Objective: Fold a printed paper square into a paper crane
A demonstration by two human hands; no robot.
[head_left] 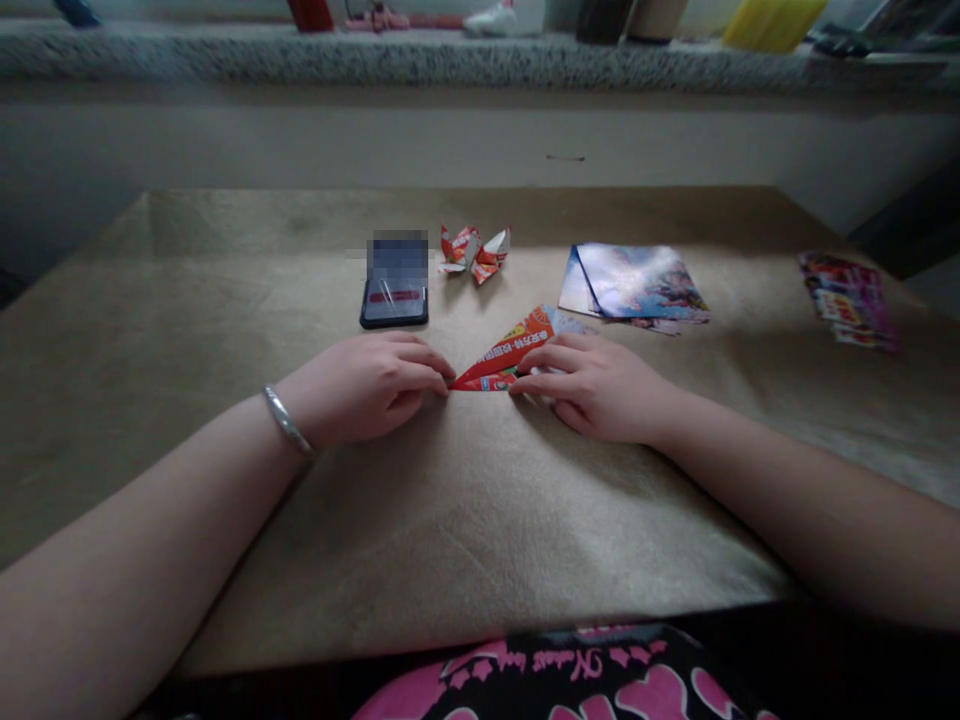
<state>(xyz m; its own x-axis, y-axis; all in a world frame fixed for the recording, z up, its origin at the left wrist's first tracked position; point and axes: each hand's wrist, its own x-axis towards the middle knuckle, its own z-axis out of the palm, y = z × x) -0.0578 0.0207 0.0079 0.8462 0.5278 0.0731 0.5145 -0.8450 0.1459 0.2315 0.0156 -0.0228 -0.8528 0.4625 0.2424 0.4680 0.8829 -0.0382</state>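
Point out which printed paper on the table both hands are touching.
The pointed red folded paper, its tip at the left hand and wider part under the right hand; the bluish sheets, pink sheets and origami lie untouched.

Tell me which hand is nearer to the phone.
Left. The left hand lies on the near side of the phone; the right hand is farther off, to the phone's right, on the folded paper.

Speckled stone ledge (pixel 480 60), pale wall (pixel 300 135), tan tabletop (pixel 315 570)
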